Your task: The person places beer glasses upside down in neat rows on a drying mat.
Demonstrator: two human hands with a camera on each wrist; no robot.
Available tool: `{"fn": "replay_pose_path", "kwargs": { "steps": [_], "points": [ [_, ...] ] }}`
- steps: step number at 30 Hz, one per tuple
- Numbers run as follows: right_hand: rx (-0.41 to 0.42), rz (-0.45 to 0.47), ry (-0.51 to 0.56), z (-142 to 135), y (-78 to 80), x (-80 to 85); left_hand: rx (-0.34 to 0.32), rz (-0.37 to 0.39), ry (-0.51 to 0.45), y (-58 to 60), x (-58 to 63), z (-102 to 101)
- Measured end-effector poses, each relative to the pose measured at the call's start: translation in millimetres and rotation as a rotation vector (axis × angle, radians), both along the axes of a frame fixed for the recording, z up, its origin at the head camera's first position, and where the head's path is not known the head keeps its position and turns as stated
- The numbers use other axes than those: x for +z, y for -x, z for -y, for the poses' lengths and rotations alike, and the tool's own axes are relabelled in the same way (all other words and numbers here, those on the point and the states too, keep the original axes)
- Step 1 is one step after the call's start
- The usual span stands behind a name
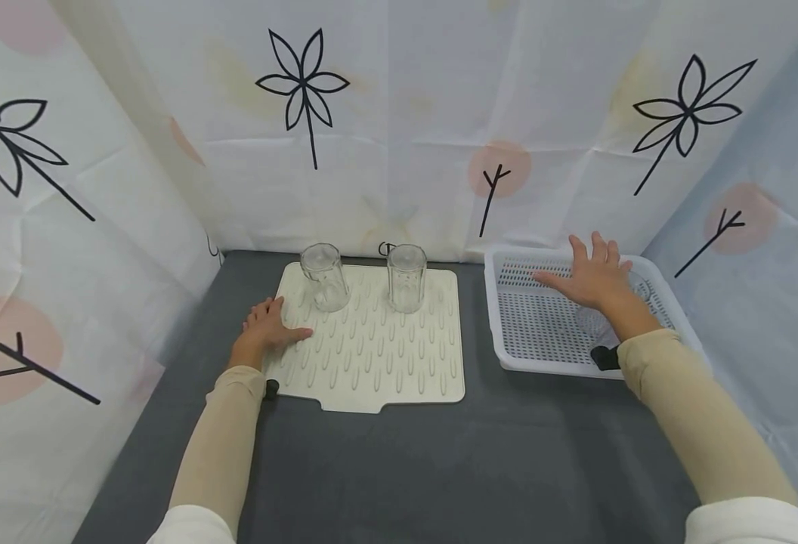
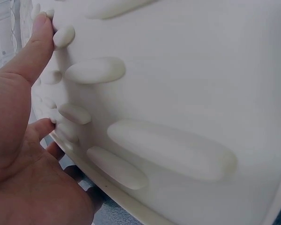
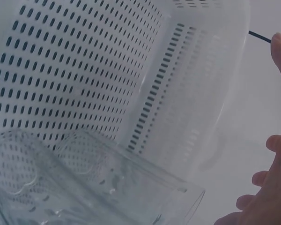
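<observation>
On the left edge of the pale ribbed drying mat (image 1: 372,389) rests my left hand (image 1: 263,325). Its thumb lies on the mat's raised bumps and its fingers spread at the edge. Two clear drinking glasses, the left one (image 1: 326,279) and the right one (image 1: 406,279), stand apart near the mat's far edge. My right hand (image 1: 592,279), fingers spread, is above the white slotted basket (image 1: 495,321) and holds nothing. Inside the basket, the right wrist view shows two clear glasses, one (image 3: 131,180) beside another (image 3: 23,183), lying on their sides; my arm partly hides them in the head view.
A dark grey cloth (image 1: 467,461) covers the table. White printed curtains (image 1: 426,98) close off the back and both sides, near the mat's far edge and the basket. A strip of grey table separates mat and basket.
</observation>
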State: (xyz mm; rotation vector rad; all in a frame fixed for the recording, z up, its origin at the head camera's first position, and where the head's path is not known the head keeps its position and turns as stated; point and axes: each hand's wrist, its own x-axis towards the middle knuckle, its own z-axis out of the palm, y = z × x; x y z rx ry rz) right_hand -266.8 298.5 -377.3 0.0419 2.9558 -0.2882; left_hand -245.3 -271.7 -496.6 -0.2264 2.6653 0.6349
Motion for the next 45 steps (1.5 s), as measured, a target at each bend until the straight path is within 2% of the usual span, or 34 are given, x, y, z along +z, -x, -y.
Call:
{"fn": "replay_pose_path", "kwargs": {
  "steps": [6, 20, 35, 45],
  "points": [
    [-0.002, 0.008, -0.01, -15, -8.1, -2.9, -0.003, -0.003, 0.002, -0.6, -2.3, 0],
    [-0.025, 0.012, 0.019, -44, -22.1, -4.7, 0.003, -0.009, -0.002, -1.5, 1.4, 0],
    [-0.035, 0.127, 0.024, -56, -24.2, -4.5, 0.011, -0.011, -0.007, -1.8, 1.5, -1],
    [-0.075, 0.124, 0.056, -60, -26.1, -5.2, 0.015, -0.007, -0.008, -3.7, 1.6, -1]
  ]
}}
